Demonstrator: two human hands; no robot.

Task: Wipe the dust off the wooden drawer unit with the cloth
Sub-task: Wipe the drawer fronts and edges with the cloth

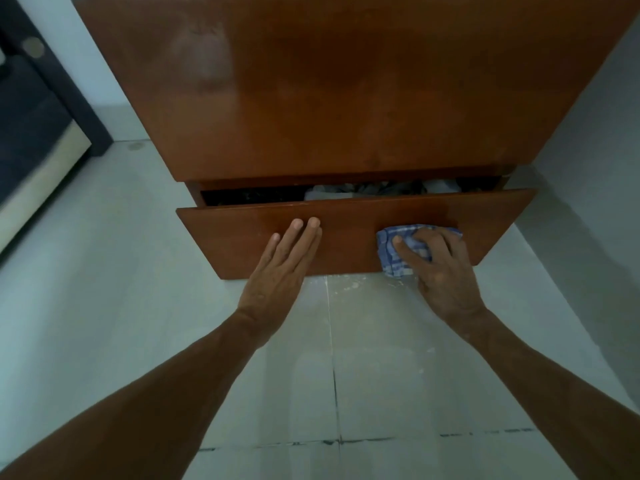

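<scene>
A reddish-brown wooden drawer unit (339,98) stands against a pale wall and fills the upper half of the view. Its bottom drawer (485,223) is pulled out a little, and crumpled clothes show in the gap. My left hand (280,271) lies flat on the drawer front, fingers straight and together, holding nothing. My right hand (440,268) presses a bunched blue-and-white checked cloth (391,258) against the drawer front, right of the middle. Part of the cloth is hidden under my fingers.
Pale floor tiles (346,375) with dark grout lines lie below the drawer, with whitish smears just under it. A dark piece of furniture with a light base (38,140) stands at the far left. The wall closes in on the right of the unit.
</scene>
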